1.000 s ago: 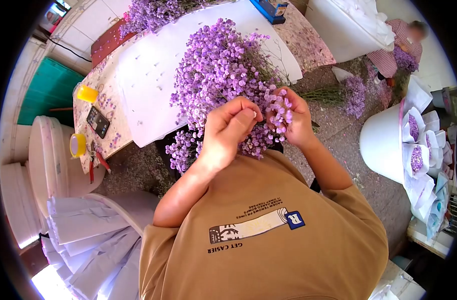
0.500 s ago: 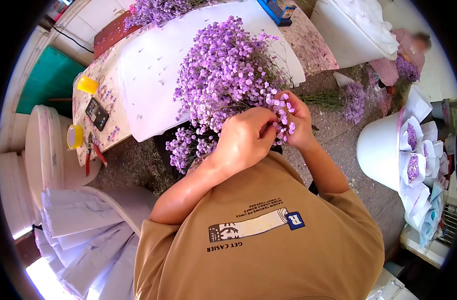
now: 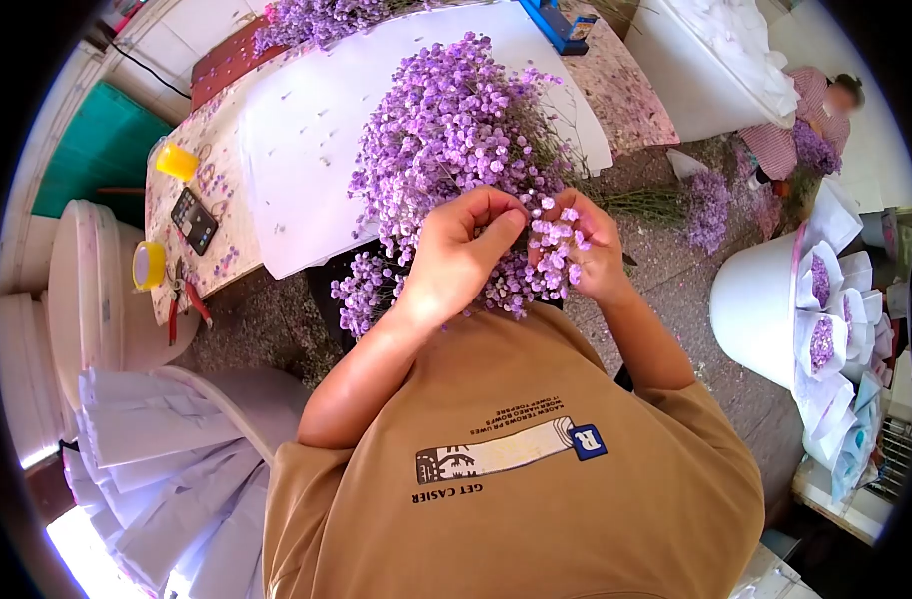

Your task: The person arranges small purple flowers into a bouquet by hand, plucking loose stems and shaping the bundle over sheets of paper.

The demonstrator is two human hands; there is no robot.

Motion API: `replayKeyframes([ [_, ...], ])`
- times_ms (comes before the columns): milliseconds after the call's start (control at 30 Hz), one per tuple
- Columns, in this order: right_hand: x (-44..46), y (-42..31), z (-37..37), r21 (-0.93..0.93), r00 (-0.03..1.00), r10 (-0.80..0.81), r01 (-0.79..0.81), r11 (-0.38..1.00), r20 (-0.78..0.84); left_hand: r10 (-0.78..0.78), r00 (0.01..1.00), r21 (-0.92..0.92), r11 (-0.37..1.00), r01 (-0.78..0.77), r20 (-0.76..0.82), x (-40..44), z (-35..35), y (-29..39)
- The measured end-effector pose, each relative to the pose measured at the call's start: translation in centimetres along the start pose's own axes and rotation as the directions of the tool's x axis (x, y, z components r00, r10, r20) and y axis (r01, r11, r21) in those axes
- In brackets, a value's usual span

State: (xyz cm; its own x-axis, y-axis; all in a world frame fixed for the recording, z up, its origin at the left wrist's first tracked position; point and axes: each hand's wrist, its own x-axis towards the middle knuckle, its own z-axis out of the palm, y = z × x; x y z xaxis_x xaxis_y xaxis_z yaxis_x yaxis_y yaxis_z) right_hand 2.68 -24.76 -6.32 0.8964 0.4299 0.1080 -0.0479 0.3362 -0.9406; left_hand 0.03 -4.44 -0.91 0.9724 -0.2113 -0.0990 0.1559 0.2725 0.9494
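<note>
Flowers, small and purple on thin stems, fill the middle of the head view as one large loose bunch, just in front of the brown shirt and overlapping the white paper on the counter. What bears the bunch's weight is hidden.

The right hand grips a small sprig of paler blooms between thumb and fingers, at the bunch's near right side. The left hand is partly closed, thumb and forefinger brought together just beside the sprig (whether anything is pinched there, I cannot tell).

Along the counter's left end lie a phone, a yellow roll nearer the shirt and another yellow item beyond the phone. A red-handled tool hangs over the near edge. At the far side are more purple blooms and, to the right, a blue device.

Right of the counter, another bunch lies on the floor, its stems toward the right hand. Beyond it a person in checked clothing sits low, with purple flowers close by. A white tub at the right holds paper-wrapped flowers (some with blooms showing); white sheets fan out at the lower left.
</note>
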Motion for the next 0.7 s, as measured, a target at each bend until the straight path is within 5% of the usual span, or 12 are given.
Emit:
replayKeyframes([
  [33, -0.2, 0.1, -0.2, 0.007, 0.999, 0.045, -0.046, 0.999, 0.019, 0.098, 0.994, 0.170, 0.981, -0.090, -0.042, 0.1, 0.1, -0.1],
  [200, -0.1, 0.9, -0.6, 0.019, 0.997, 0.041, -0.042, 0.999, 0.072, 0.104, 0.995, 0.408, 0.908, -0.097, 0.004, 0.3, -0.1, -0.2],
  [333, -0.1, 0.3, -0.2, 0.006, 0.998, 0.008, -0.009, 1.000, 0.063, 0.097, 0.995, -0.059, 0.993, -0.099, -0.032, -0.7, -0.8, 0.7],
  [400, 0.1, -0.2, 0.2, -0.042, 0.995, 0.086, -0.088, 0.995, -0.050, 0.128, 0.959, -0.505, 0.863, 0.017, 0.251, -0.9, -3.6, 0.2],
  [467, 0.2, 0.3, -0.1, -0.003, 0.997, 0.050, -0.050, 0.999, -0.056, 0.088, 0.964, -0.456, 0.889, 0.038, 0.252, -2.7, -2.9, 2.1],
  [533, 0.5, 0.2, -0.4, 0.003, 0.992, 0.096, -0.096, 0.995, -0.076, -0.124, 0.980, 0.183, 0.979, 0.095, 0.154, -4.2, -1.8, 2.8],
  [567, 0.5, 0.1, -0.3, 0.005, 0.992, 0.097, -0.097, 0.995, -0.078, 0.004, 0.982, 0.428, 0.900, -0.086, 0.190, -4.6, -1.7, 1.9],
  [600, 0.4, -0.1, -0.2, 0.001, 0.992, 0.098, -0.099, 0.995, -0.079, -0.091, 0.983, 0.571, 0.821, -0.017, 0.159, -5.0, -1.3, 2.3],
  [700, 0.3, 0.2, -0.3, 0.009, 0.998, 0.050, -0.050, 0.999, -0.040, 0.122, 0.985, 0.765, 0.621, -0.170, 0.120, -5.1, -1.4, -1.0],
])
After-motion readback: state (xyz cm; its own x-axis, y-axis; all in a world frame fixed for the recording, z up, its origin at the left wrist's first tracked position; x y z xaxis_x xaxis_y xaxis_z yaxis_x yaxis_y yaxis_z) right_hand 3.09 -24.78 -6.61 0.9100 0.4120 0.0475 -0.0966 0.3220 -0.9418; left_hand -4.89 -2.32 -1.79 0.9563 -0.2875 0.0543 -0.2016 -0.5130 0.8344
